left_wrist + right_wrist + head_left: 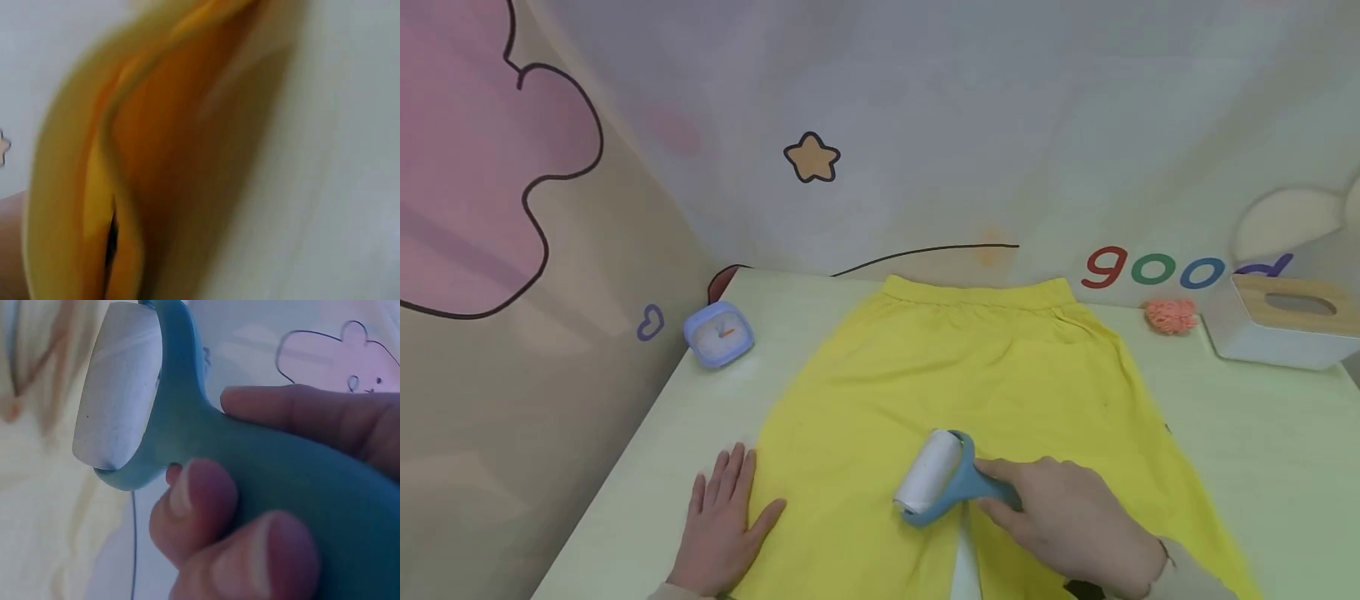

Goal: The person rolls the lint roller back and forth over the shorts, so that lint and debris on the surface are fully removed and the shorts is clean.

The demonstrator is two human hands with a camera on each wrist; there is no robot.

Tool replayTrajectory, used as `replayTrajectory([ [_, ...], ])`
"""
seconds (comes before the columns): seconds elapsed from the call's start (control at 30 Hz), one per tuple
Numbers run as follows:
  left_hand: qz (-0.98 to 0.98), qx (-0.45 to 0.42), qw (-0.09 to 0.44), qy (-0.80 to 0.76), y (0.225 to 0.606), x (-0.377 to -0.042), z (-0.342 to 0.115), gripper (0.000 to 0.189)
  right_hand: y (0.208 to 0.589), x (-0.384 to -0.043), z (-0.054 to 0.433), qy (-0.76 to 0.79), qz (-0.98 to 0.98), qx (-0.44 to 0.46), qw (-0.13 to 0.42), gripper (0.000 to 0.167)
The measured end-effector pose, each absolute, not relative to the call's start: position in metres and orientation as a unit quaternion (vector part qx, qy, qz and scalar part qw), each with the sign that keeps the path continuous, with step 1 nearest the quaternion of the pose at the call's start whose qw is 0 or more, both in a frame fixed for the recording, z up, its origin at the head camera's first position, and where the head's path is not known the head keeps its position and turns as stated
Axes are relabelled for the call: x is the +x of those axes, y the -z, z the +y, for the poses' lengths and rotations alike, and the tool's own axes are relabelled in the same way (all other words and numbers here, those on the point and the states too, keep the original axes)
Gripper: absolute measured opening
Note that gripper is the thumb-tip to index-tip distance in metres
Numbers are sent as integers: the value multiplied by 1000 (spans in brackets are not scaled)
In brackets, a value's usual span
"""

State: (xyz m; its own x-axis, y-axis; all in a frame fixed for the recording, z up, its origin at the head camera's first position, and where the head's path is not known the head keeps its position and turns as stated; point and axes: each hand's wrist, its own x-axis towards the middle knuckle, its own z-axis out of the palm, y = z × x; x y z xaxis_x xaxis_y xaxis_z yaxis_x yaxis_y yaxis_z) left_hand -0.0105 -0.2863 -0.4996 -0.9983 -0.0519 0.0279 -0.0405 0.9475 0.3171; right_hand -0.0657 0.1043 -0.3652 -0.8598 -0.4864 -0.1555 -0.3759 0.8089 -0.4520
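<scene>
A pair of yellow trousers [970,367] lies spread on the table, waistband at the far side, with a narrow gap between the legs near me. My right hand [1067,517] grips the blue handle of a lint roller [928,471]; its white roll is over the middle of the trousers, just above that gap. In the right wrist view, fingers [269,556] curl round the handle of the roller [119,387]. At the left edge of the trousers, my left hand [722,521] rests flat, fingers straight, thumb on the fabric. Blurred yellow cloth [69,162] fills part of the left wrist view.
A small purple clock [718,335] stands at the table's back left. At the back right are a coral-coloured fluffy item [1171,317] and a white tissue box [1262,342] with a wooden lid. A printed backdrop [925,150] rises behind the pale table [625,500].
</scene>
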Motion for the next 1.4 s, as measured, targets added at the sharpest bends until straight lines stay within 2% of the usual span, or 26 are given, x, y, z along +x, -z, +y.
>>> replayTrajectory([
  [0.2, -977, -11, 27, 212, 495, -10, -265, 73, 350, -81, 98, 240, 939, -224, 104, 42],
  [0.4, -978, -25, 47, 200, 501, -7, -255, 78, 385, -110, 54, 277, 927, -230, 103, 44],
  [0.53, -984, -40, 73, 156, 509, -6, -254, 79, 407, -121, 26, 233, 931, -276, 60, 41],
  [0.67, -986, -43, 80, 139, 512, -6, -256, 79, 408, -128, 8, 210, 936, -279, 38, 39],
  [1.0, -989, -36, 54, 136, 509, -5, -253, 81, 414, -157, -29, 208, 938, -268, 69, 44],
  [1.17, -989, -26, 52, 137, 514, -6, -251, 83, 425, -160, -23, 226, 935, -263, 66, 44],
  [1.4, -991, -16, 36, 130, 513, -7, -253, 83, 424, -139, 28, 237, 933, -261, 66, 41],
])
